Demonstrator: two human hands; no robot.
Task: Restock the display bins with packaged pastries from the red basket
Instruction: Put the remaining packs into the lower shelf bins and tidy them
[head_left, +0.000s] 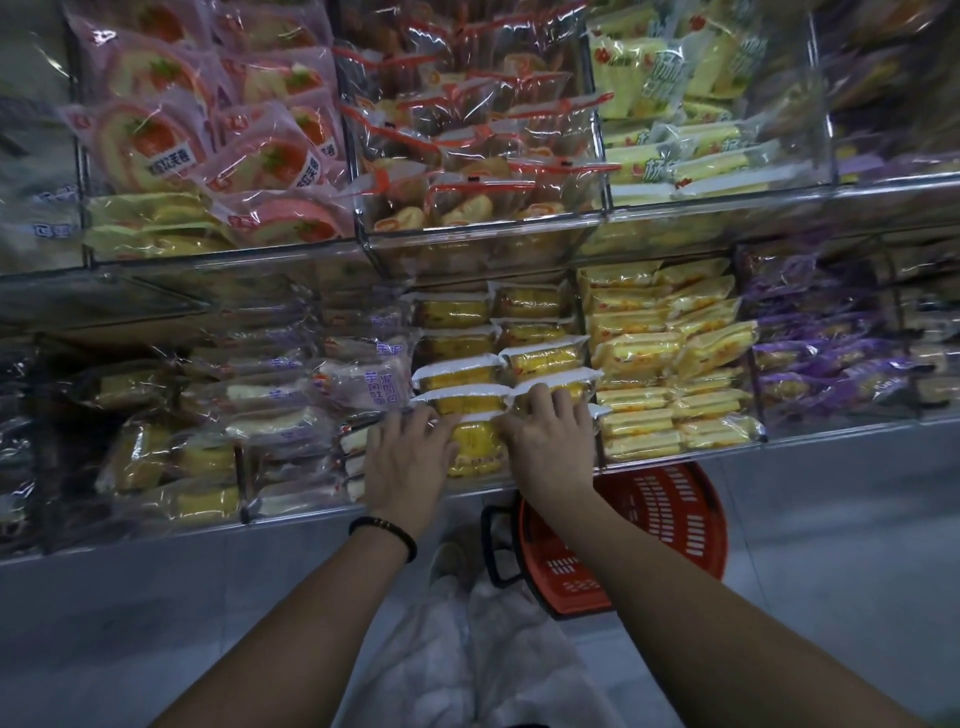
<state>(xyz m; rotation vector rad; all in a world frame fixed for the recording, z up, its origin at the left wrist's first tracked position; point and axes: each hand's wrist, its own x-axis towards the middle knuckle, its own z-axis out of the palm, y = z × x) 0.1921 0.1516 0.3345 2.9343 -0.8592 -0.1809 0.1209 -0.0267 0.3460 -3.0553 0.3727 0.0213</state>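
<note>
Pressing yellow pastry packs (475, 441) at the front edge of the bin (483, 488), we had left hand (408, 462) and right hand (550, 447) flat, grasping nothing; red basket (670, 525) below.

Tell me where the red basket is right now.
In the head view, the red basket sits on the floor right of centre, below the lower shelf, partly behind the right forearm.
</note>
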